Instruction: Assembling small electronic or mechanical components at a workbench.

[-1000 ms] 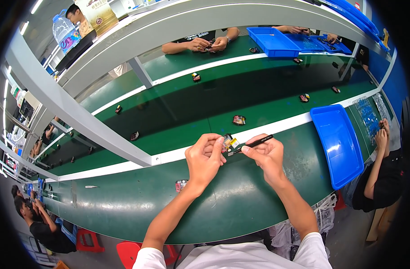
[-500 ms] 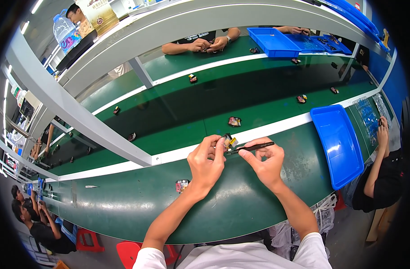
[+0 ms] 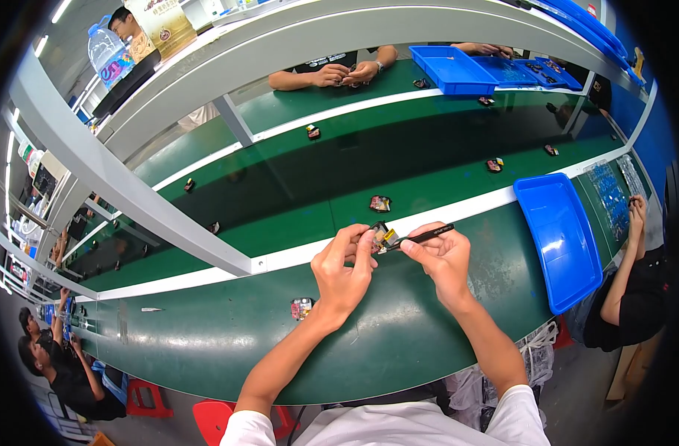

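Green belting fills the bench (image 3: 206, 349) from end to end, and the person I am watching works at its near edge. Furthest left, loose on the mat, lies a small spare part (image 3: 301, 308), near the left forearm but not touching it. Next comes the left hand (image 3: 343, 271), fingers closed together and pinched on a small black-and-yellow component (image 3: 381, 236), which it holds up off the mat just short of the white strip (image 3: 295, 256) that edges the moving belt. To the right, the right hand (image 3: 443, 256) is clamped on a slim black tool (image 3: 423, 236), whose tip points left and meets the component; whether the tip is actually seated in it is too small to tell.

Beyond the hands, another like part (image 3: 379, 203) rides the conveyor belt (image 3: 295, 193), well apart from them. Further right sits a blue tray (image 3: 559, 238), and past it a co-worker's hand (image 3: 637, 212) is busy at the far end.

My worry is the grip: the piece is tiny and held in the air between fingertips only, so a sideways push from the tool could twist it loose and drop it onto the mat or over the strip onto the belt. A slip of the tip could also scratch the part or jab the left fingers.
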Demonstrator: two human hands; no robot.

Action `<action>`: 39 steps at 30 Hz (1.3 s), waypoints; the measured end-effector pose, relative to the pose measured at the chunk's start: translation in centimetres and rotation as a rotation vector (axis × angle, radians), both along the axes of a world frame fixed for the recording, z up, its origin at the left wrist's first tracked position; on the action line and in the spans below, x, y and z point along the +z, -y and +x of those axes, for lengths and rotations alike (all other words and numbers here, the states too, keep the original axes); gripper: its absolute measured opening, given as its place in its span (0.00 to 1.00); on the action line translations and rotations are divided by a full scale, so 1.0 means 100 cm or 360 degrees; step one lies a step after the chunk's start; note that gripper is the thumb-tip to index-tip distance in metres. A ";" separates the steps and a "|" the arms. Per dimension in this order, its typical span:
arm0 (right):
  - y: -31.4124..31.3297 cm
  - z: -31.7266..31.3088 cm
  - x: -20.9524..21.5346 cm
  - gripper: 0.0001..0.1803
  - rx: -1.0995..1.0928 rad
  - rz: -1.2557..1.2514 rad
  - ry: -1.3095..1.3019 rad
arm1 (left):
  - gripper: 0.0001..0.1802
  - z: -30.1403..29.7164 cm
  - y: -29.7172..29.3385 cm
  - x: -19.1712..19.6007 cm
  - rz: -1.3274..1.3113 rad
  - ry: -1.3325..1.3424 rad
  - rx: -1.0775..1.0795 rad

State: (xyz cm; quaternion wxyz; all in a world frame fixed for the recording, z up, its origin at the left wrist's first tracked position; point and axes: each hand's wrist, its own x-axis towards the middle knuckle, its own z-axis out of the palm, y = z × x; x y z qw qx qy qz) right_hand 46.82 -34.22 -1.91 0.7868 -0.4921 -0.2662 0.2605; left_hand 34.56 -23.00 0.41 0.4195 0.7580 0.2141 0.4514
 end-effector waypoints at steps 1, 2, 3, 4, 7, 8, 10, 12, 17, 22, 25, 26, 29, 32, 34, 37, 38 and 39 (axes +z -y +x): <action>0.001 0.000 0.001 0.10 0.0016 0.0000 -0.0018 | 0.07 0.000 0.001 0.000 -0.0015 0.0003 -0.0001; 0.002 0.000 0.002 0.10 0.0033 -0.0001 -0.0036 | 0.07 0.001 0.001 0.000 -0.0014 0.0003 0.0000; 0.002 0.000 0.003 0.10 0.0032 -0.0001 -0.0037 | 0.06 0.002 0.001 -0.001 0.0001 0.0022 0.0004; 0.002 -0.001 0.003 0.10 0.0034 -0.0001 -0.0041 | 0.06 0.002 0.001 -0.002 0.0016 0.0041 0.0009; 0.002 0.000 0.004 0.10 0.0034 -0.0032 -0.0072 | 0.05 0.002 0.000 -0.006 0.0154 0.0025 0.0032; 0.002 0.000 0.004 0.10 0.0031 -0.0063 -0.0099 | 0.05 0.002 0.001 -0.006 0.0155 0.0025 0.0033; 0.002 0.001 0.002 0.10 0.0032 -0.0054 -0.0086 | 0.05 0.004 0.003 -0.005 0.0183 0.0031 0.0067; 0.003 0.002 0.002 0.10 0.0036 -0.0044 -0.0073 | 0.05 0.004 0.003 -0.005 0.0180 0.0024 0.0064; 0.005 0.002 0.007 0.10 0.0059 -0.0069 -0.0116 | 0.05 0.004 0.002 -0.004 0.0057 0.0008 0.0051; 0.005 0.006 -0.003 0.09 -0.0094 0.0009 0.0061 | 0.06 0.002 0.000 0.000 -0.0112 0.0003 0.0059; 0.005 0.003 -0.003 0.09 -0.0095 0.0076 0.0201 | 0.06 0.002 0.000 0.000 -0.0052 -0.0011 0.0071; 0.005 0.002 -0.002 0.09 -0.0104 0.0067 0.0286 | 0.06 0.002 0.000 0.000 -0.0052 -0.0012 0.0072; 0.005 0.001 0.000 0.09 -0.0132 0.0026 0.0380 | 0.06 0.003 0.003 -0.001 0.0009 0.0015 0.0082; 0.005 0.000 0.001 0.09 -0.0154 0.0014 0.0407 | 0.06 0.003 0.003 -0.001 0.0073 -0.0005 0.0066; 0.005 0.000 0.001 0.09 -0.0144 0.0008 0.0416 | 0.05 0.004 0.004 -0.001 0.0080 -0.0005 0.0075; 0.005 0.002 -0.001 0.10 -0.0116 -0.0003 0.0398 | 0.05 0.004 0.005 -0.003 0.0062 0.0010 0.0050; 0.005 0.002 -0.003 0.10 -0.0098 -0.0009 0.0372 | 0.05 0.004 0.005 -0.003 0.0063 0.0009 0.0051; 0.004 0.003 -0.005 0.10 -0.0101 -0.0010 0.0371 | 0.05 0.004 0.006 -0.002 0.0045 0.0011 0.0037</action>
